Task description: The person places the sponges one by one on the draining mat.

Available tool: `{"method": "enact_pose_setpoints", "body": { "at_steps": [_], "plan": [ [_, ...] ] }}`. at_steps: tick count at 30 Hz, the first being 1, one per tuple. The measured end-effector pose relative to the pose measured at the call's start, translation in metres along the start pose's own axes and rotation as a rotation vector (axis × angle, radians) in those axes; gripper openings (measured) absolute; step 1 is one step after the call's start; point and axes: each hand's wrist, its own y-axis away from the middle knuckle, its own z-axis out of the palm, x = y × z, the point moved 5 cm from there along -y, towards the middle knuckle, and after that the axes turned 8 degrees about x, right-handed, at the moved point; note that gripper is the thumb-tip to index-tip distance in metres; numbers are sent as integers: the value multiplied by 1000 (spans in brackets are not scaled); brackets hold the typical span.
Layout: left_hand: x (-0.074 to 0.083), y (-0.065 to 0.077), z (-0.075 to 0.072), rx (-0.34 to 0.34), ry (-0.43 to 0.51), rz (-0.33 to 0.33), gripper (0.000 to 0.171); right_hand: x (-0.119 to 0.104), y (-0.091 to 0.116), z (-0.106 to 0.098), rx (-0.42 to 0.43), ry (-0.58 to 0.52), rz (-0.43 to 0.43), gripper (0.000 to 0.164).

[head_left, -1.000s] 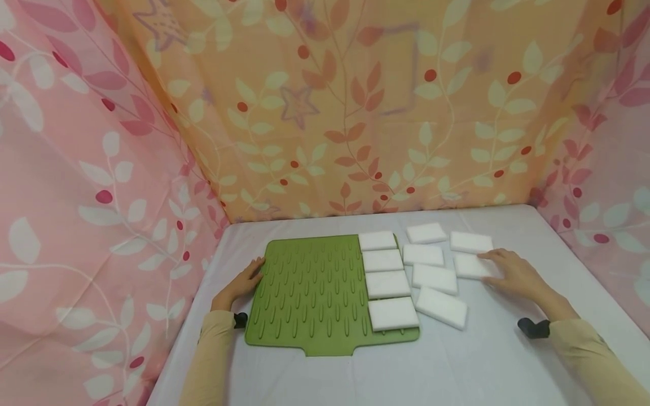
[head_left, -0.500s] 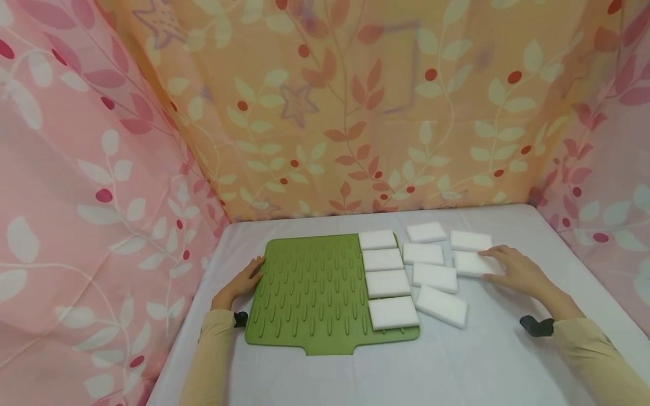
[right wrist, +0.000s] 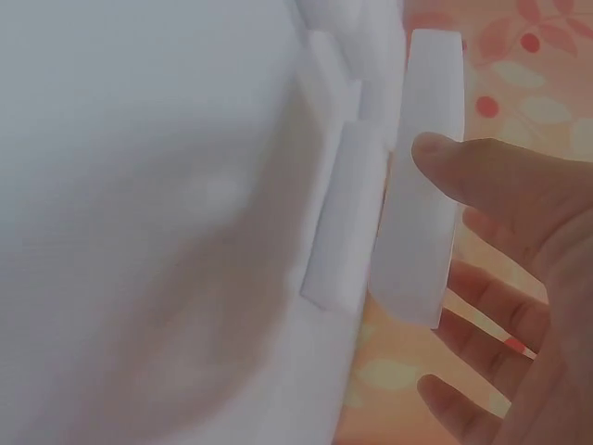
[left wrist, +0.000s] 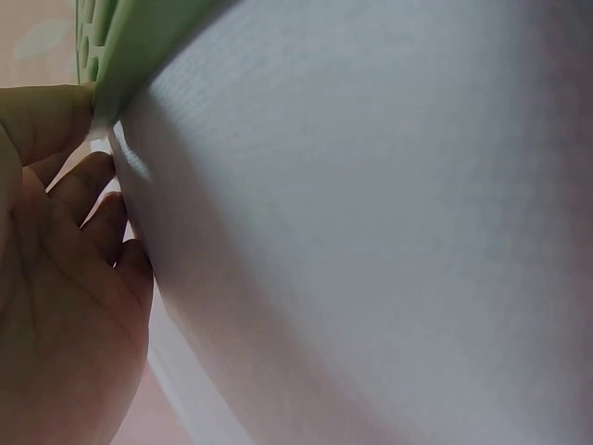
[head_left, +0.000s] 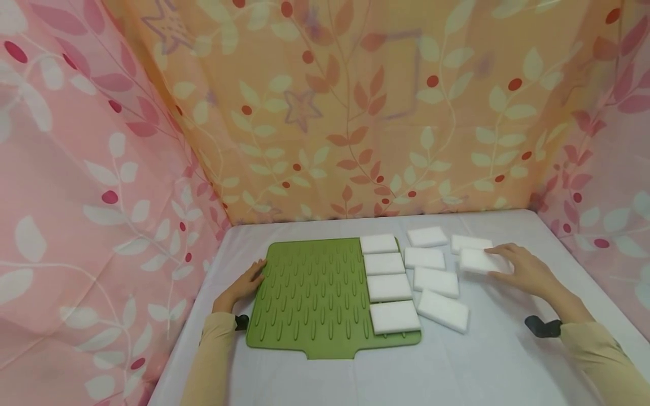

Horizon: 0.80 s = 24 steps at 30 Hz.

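My right hand [head_left: 525,273] pinches a white sponge [head_left: 479,260] between thumb and fingers. In the right wrist view, this held sponge [right wrist: 422,185] stands off the table, with the thumb on its near face and the fingers behind it. At the left edge of the green ridged mat [head_left: 310,293] rests my left hand [head_left: 245,285]. Up close in the left wrist view, that thumb touches the mat's edge [left wrist: 139,56], and the fingers lie loosely beside it. A column of white sponges [head_left: 388,287] lines the mat's right side.
Several loose sponges lie between the mat and my right hand, among them a slanted one [head_left: 443,310] at the front and another [head_left: 426,237] at the back. The white-covered table [head_left: 437,366] meets a patterned curtain [head_left: 350,141] behind and at both sides.
My right hand has lifted the sponge off the table, and it now overlaps the one behind it. The left hand stays at the mat's edge. The head view has shifted slightly.
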Motion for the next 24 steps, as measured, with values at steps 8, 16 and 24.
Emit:
{"method": "enact_pose_setpoints", "body": {
  "at_steps": [8,16,24],
  "plan": [
    [4,2,2,5,-14,13,53,-13,-10,-8,42,-8,-26,59],
    [4,3,2,-4,-7,2,54,-32,-23,-6,73,-41,-69,59],
    [1,1,1,1,-9,-7,54,-51,-37,1,97,-45,-130,53]
  ]
}}
